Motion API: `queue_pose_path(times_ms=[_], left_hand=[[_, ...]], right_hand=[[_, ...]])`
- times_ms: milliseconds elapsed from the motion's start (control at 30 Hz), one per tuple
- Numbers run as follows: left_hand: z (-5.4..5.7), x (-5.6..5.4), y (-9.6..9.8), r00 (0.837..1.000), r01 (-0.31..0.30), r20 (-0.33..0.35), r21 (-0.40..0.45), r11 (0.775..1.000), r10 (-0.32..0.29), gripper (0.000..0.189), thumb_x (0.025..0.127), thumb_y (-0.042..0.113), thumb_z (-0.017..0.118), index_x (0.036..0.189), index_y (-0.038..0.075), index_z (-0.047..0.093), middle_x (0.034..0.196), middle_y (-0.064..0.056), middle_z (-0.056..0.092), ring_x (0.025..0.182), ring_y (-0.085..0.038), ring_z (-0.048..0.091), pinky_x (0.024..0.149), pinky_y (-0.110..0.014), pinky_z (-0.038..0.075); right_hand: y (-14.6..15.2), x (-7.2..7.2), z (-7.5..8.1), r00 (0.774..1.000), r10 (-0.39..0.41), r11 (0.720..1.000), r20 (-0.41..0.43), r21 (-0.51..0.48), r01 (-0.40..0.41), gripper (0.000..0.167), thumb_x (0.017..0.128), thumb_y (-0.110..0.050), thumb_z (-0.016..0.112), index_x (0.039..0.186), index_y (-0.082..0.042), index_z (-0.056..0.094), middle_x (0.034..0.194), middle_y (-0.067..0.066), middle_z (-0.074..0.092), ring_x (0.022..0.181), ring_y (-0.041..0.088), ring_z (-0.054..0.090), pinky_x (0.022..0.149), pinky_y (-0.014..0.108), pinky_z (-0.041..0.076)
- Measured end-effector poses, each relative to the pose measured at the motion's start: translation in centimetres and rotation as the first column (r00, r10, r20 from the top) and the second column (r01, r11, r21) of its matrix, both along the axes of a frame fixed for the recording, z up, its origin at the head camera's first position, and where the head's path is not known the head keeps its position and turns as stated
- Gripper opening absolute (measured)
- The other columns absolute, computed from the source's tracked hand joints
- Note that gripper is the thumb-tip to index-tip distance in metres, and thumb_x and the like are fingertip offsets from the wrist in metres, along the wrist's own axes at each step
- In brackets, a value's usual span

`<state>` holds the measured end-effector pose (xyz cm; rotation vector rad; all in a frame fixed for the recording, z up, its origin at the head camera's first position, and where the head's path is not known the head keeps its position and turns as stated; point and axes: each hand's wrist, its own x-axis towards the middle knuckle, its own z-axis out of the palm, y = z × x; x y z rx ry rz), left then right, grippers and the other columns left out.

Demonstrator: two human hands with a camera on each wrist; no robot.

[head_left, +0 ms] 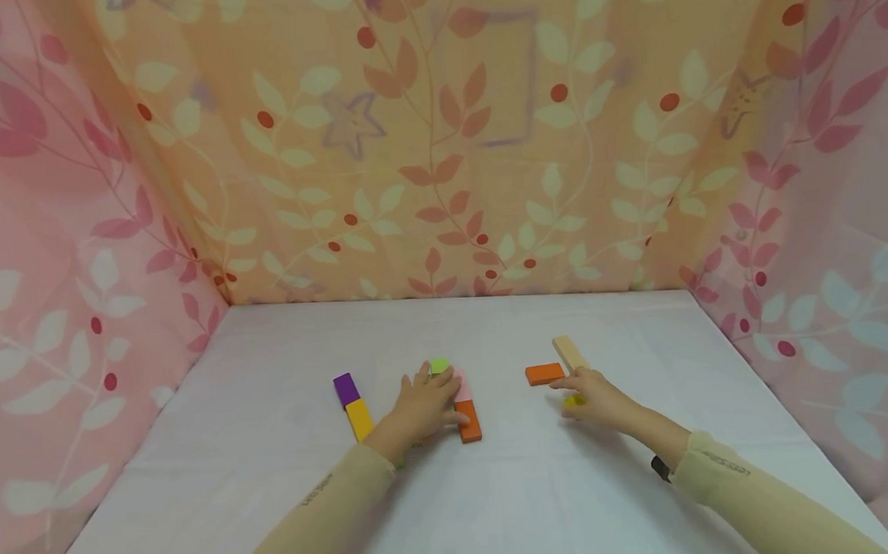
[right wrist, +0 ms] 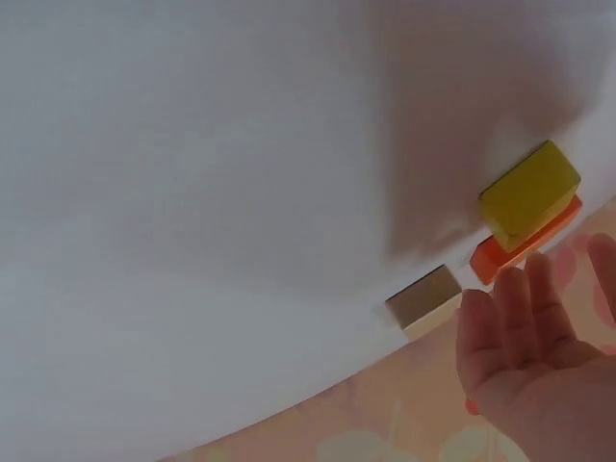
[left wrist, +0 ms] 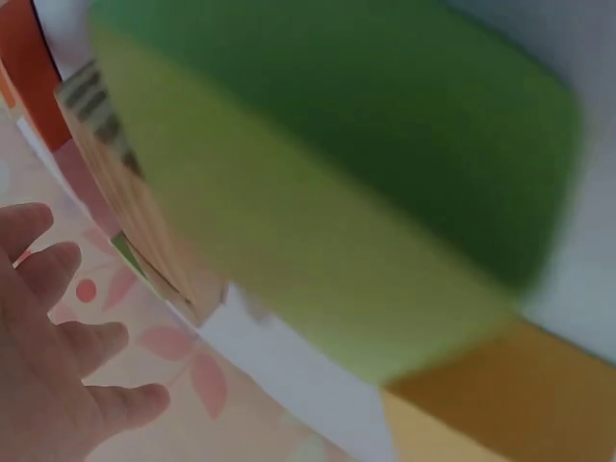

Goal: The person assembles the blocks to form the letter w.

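My left hand (head_left: pixel 420 404), fingers spread, hovers over a cluster of flat blocks. Around it show a light green block (head_left: pixel 439 366), a pink block (head_left: pixel 462 387) and a red-orange block (head_left: pixel 468 422). The left wrist view has a large green block (left wrist: pixel 366 144) close to the camera and a striped wooden block (left wrist: pixel 144 202) near the fingertips. My right hand (head_left: pixel 601 401) reaches over a yellow block (right wrist: pixel 531 195), thumb and fingers apart and not closed on it. An orange block (head_left: pixel 545 374) and a plain wood block (head_left: pixel 570 352) lie just beyond those fingers.
Left of the left hand, a purple block (head_left: pixel 346 390) and a yellow-orange block (head_left: pixel 360 419) lie end to end. A white cloth (head_left: pixel 276 516) covers the table. Leaf-patterned curtains (head_left: pixel 425 187) stand at the back and both sides.
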<state>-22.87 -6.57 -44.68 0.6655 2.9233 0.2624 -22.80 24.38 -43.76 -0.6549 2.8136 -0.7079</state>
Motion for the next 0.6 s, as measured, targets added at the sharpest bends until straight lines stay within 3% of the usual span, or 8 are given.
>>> queue_pose_path(times_ms=[167, 367, 467, 600], left_hand=[[-0.2, 0.0, 0.8, 1.000, -0.027, -0.018, -0.090, 0.996, 0.025, 0.073, 0.085, 0.058, 0.063, 0.145, 0.018, 0.049, 0.154, 0.000, 0.037, 0.144, -0.039, 0.019, 0.110, -0.064, 0.019], [-0.2, -0.2, 1.1, 0.999, -0.042, -0.028, -0.136, 0.990, 0.039, 0.072, 0.083, 0.060, 0.062, 0.142, 0.021, 0.052, 0.152, 0.003, 0.040, 0.143, -0.036, 0.023, 0.110, -0.064, 0.019], [-0.3, -0.2, 1.1, 0.999, -0.048, -0.026, -0.130, 0.990, 0.045, 0.071, 0.082, 0.060, 0.063, 0.141, 0.021, 0.053, 0.151, 0.003, 0.042, 0.143, -0.036, 0.026, 0.109, -0.064, 0.020], [-0.4, -0.2, 1.1, 0.998, -0.055, -0.025, -0.110, 0.992, 0.053, 0.071, 0.082, 0.059, 0.065, 0.141, 0.020, 0.054, 0.150, 0.002, 0.043, 0.142, -0.036, 0.028, 0.108, -0.065, 0.021]], right_hand=[[1.3, 0.2, -0.2, 0.999, 0.011, 0.997, 0.045, 0.077, -0.014, 0.049, 0.077, -0.005, 0.080, 0.123, -0.001, 0.064, 0.111, 0.020, 0.055, 0.096, 0.030, 0.051, 0.084, 0.048, 0.047], [1.9, 0.1, -0.6, 0.998, -0.010, 1.000, 0.057, 0.009, 0.010, 0.045, 0.078, 0.001, 0.077, 0.121, 0.002, 0.063, 0.112, 0.022, 0.055, 0.096, 0.030, 0.054, 0.086, 0.051, 0.049], [1.9, 0.0, -0.9, 0.998, -0.032, 0.999, 0.049, -0.009, 0.032, 0.038, 0.078, -0.001, 0.078, 0.114, 0.002, 0.065, 0.110, 0.019, 0.057, 0.097, 0.029, 0.056, 0.089, 0.051, 0.048], [1.6, 0.0, -1.4, 0.998, -0.044, 0.998, 0.044, -0.047, 0.046, 0.033, 0.078, -0.003, 0.079, 0.107, 0.003, 0.067, 0.099, 0.009, 0.059, 0.089, 0.023, 0.054, 0.083, 0.045, 0.050]])
